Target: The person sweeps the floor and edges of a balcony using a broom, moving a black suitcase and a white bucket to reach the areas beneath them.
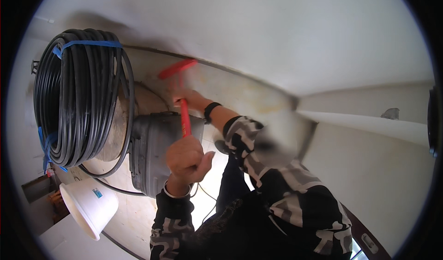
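Note:
Both of my hands grip the red handle (186, 121) of a long-handled floor tool. My left hand (187, 159), with a pale bangle at the wrist, is closed around the upper end, its thumb out to the side. Farther down the shaft, my right hand (190, 99) wraps the handle; a black band circles that wrist. Beyond it, the tool's wide red head (178, 68) lies near the foot of the white wall. Motion blur hides whether the head is a broom or a squeegee.
Left of the handle stands a dark hard-shell case (155, 152). A large coil of black hose or cable (83, 104), bound with blue ties, rests against a round wooden piece (114, 135). A white tub (100, 197) is tipped over below. Thin cords trail across the tiled floor (138, 215).

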Motion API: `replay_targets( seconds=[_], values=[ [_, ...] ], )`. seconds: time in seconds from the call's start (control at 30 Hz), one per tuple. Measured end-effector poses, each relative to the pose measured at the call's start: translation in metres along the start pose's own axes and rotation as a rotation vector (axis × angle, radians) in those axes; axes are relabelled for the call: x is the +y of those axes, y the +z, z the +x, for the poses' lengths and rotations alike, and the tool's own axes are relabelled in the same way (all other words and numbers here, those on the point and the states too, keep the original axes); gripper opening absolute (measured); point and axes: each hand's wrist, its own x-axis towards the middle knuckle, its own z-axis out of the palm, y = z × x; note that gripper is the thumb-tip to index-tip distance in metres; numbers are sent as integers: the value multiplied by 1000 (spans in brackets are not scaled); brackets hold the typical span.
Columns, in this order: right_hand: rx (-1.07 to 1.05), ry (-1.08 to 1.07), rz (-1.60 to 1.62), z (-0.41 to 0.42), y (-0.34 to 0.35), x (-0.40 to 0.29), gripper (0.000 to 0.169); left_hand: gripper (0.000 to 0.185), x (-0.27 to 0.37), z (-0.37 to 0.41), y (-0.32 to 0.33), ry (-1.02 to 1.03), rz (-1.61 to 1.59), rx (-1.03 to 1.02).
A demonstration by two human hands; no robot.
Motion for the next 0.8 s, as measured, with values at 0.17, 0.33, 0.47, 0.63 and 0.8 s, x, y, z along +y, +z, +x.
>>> replay_targets(
  seconds=[0.17,0.33,0.47,0.63,0.8],
  values=[
    [236,146,-150,-96,-33,-34,10,28,30,12,7,-102,-113,6],
    [380,277,-264,-154,-63,-76,11,24,50,14,7,-115,6,32],
    [309,140,-250,-129,-67,-128,12,29,98,40,6,132,-588,-168],
    [305,227,-294,-201,-125,-92,10,36,92,39,91,110,-257,-419],
    [400,394,-314,-286,-154,-100,11,40,81,15,163,98,-564,-432]
  ],
)
